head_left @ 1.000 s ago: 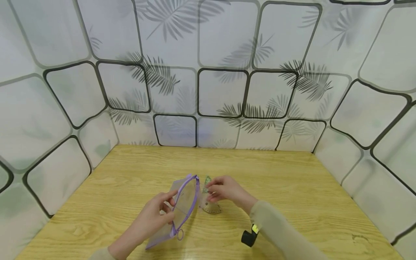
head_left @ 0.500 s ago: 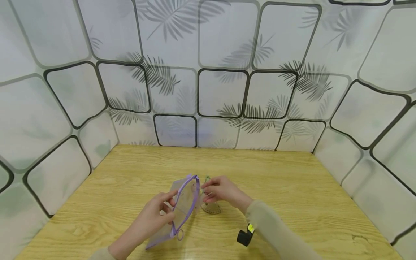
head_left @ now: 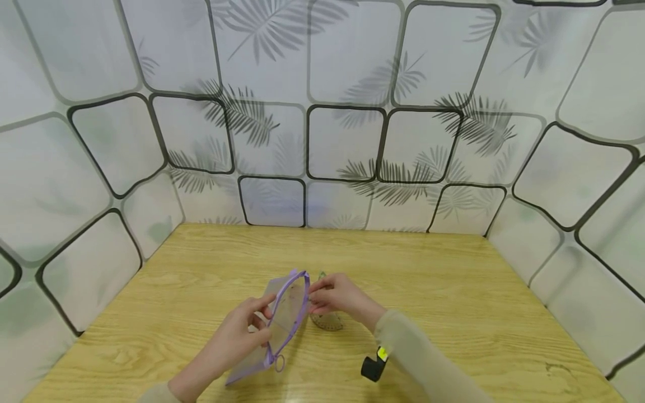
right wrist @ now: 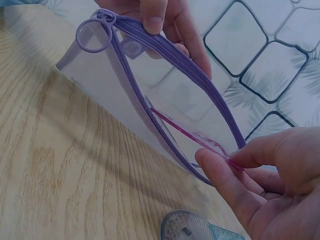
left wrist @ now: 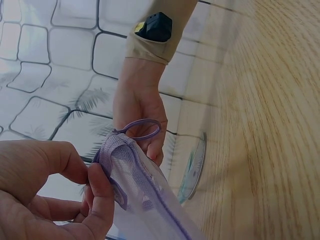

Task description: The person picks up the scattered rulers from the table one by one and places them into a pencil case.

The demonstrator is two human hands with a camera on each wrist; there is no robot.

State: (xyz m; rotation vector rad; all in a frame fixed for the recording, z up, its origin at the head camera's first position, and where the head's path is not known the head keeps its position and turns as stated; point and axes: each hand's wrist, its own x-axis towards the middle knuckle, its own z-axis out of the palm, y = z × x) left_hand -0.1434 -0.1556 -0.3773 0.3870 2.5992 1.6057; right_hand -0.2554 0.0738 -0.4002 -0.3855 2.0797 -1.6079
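A translucent zip pouch (head_left: 247, 366) with purple trim and a ring pull stands on edge, its mouth spread. My left hand (head_left: 237, 336) pinches one side of that mouth between thumb and fingers. At the opposite side, my right hand (head_left: 340, 296) pinches a thin, clear plastic plate with a pink edge (right wrist: 180, 129). In the right wrist view the plate's far end is inside the pouch mouth, while the fingers are right at the rim. A clear protractor (head_left: 327, 322) with a green-patterned part lies on the table beneath the right hand, partly hidden by it.
A wood-grain table (head_left: 428, 280) extends around the hands. Patterned fabric walls (head_left: 347, 145) rise behind it and on both sides. On the right sleeve sits a black device (head_left: 373, 368) with a yellow mark.
My right hand has moved left to the pouch, and the pink-edged plate has gone into its mouth. The left hand and pouch have stayed in place. The protractor has not moved.
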